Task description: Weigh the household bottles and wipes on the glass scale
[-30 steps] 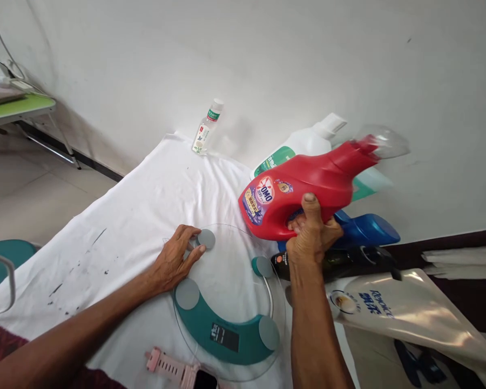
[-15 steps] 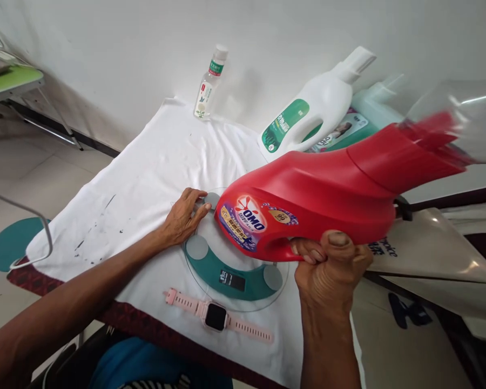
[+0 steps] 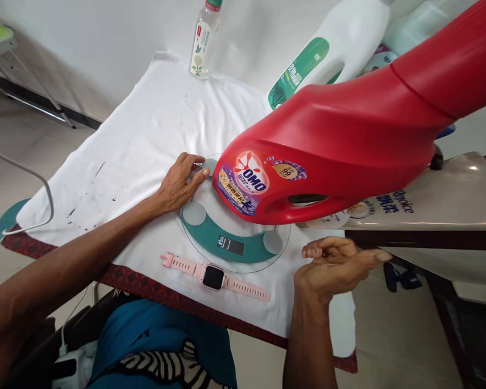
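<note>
A large red OMO detergent bottle (image 3: 328, 135) stands on a round glass scale (image 3: 216, 240) with a teal band and a small lit display. My left hand (image 3: 182, 182) rests at the scale's far left edge, thumb and fingers apart, close beside the bottle's base. Just below the bottle's handle, my right hand (image 3: 334, 267) is in the air with its fingers loosely bent and thumb stretched out, holding nothing. A pink smartwatch (image 3: 213, 277) lies with its strap spread out in front of the scale.
On the white cloth (image 3: 133, 140) at the back stand a clear bottle (image 3: 202, 46) and a white jug with a green label (image 3: 348, 43). Behind the red bottle lies a beige Rejoice bottle (image 3: 449, 200). A white cable (image 3: 44, 189) hangs at left.
My right hand has let go of the red bottle's handle and moved below it. The view has tilted down, so the scene sits higher. My left hand stays by the scale.
</note>
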The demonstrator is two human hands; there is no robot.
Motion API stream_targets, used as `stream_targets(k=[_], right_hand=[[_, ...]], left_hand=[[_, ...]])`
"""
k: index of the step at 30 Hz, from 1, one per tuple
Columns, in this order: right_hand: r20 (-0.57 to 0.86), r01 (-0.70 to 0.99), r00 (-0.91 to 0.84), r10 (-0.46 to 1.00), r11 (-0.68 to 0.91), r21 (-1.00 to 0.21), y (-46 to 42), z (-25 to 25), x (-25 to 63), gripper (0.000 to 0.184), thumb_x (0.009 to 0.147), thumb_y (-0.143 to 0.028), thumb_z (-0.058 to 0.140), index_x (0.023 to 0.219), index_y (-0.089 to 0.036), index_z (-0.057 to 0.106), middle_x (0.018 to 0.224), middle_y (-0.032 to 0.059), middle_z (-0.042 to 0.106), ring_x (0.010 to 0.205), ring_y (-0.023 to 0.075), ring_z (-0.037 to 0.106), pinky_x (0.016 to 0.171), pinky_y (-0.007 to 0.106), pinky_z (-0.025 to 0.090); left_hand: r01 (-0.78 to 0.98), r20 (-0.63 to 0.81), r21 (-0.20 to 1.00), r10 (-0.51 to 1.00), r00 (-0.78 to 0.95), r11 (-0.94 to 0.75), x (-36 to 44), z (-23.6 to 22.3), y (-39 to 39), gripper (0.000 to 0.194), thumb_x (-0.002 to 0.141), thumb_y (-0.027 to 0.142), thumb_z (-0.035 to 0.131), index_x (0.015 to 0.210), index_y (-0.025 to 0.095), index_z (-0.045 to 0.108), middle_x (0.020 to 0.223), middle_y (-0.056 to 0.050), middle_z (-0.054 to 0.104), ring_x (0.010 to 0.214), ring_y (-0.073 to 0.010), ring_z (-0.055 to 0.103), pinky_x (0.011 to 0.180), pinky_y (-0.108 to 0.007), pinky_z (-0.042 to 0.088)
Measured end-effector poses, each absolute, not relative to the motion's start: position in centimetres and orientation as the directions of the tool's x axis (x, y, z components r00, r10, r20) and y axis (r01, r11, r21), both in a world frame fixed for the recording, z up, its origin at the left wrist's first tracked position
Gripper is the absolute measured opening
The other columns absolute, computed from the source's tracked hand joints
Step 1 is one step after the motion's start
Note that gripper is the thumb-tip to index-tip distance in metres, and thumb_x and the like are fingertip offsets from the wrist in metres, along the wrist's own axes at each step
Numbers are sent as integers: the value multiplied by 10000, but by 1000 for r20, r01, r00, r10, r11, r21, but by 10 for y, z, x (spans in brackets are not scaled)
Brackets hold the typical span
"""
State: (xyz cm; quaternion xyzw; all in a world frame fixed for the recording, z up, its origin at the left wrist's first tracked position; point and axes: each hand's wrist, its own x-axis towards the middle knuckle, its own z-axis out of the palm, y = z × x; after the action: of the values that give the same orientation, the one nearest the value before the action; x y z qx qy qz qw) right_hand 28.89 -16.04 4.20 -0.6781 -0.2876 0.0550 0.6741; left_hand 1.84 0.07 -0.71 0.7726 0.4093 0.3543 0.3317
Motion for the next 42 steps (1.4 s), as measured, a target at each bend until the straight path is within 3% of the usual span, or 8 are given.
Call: stream_targets(k=[3, 7, 16, 32, 35, 38, 42], right_hand=[[152, 174, 882, 445, -10, -985, -179, 16, 298, 819, 891, -983, 301, 534, -259, 447, 440, -34, 350, 390, 111, 344, 381, 270, 260], [-5, 21, 839, 544, -41, -999, -182, 5, 299, 842, 828, -1042, 316, 575, -250, 446, 439, -60, 331, 393, 91, 323, 385, 240, 253], [-73, -46, 843, 534, -64, -997, -179, 6, 301, 808, 871, -1005, 316, 614, -250, 449, 466, -69, 326, 407, 91, 336, 394, 237, 274], [-66, -21, 844, 533, -90, -996, -178, 4, 300, 782, 884, -983, 363, 638, -250, 476, 466, -72, 339, 411, 99, 356, 406, 248, 289], [-24, 20, 860, 510, -81, -997, -178, 5, 296, 754, 882, -959, 419, 628, -253, 487, 458, -71, 347, 419, 111, 371, 421, 256, 298], [157, 176, 880, 448, 0, -984, -174, 22, 290, 671, 877, -881, 529, 665, -246, 565, 508, -46, 458, 485, 141, 463, 484, 283, 374], [366, 289, 806, 465, 232, -929, -151, 67, 277, 548, 803, -776, 689, 890, -236, 712, 807, 7, 673, 750, 185, 632, 694, 333, 508]], left_hand=[[410, 274, 796, 869, 413, -446, 19, -6, 0, 424, 1096, 546, 486, 1284, 194, 631, 1313, -129, 658, 1098, -220, 712, 1029, -441, 602], [423, 292, 774, 859, 421, -470, 19, -3, 0, 470, 1095, 552, 467, 1287, 163, 647, 1279, -136, 666, 1093, -216, 708, 1014, -417, 598], [464, 278, 748, 860, 429, -474, 18, 1, 1, 457, 1101, 575, 452, 1285, 201, 638, 1290, -121, 681, 1104, -225, 703, 988, -410, 597], [478, 273, 736, 856, 438, -480, 17, 1, 1, 527, 1105, 641, 430, 1313, 207, 646, 1294, -125, 687, 1110, -232, 708, 1006, -417, 593], [469, 275, 746, 859, 431, -474, 18, 0, 2, 508, 1098, 630, 444, 1301, 210, 647, 1292, -120, 682, 1109, -230, 707, 1007, -418, 598], [445, 281, 770, 869, 406, -457, 18, 0, -1, 485, 1087, 607, 469, 1286, 201, 644, 1263, -123, 680, 1095, -240, 708, 965, -432, 615], [391, 267, 824, 891, 368, -409, 19, 1, -6, 410, 1079, 546, 498, 1273, 212, 636, 1202, -118, 681, 1078, -256, 718, 927, -447, 622]])
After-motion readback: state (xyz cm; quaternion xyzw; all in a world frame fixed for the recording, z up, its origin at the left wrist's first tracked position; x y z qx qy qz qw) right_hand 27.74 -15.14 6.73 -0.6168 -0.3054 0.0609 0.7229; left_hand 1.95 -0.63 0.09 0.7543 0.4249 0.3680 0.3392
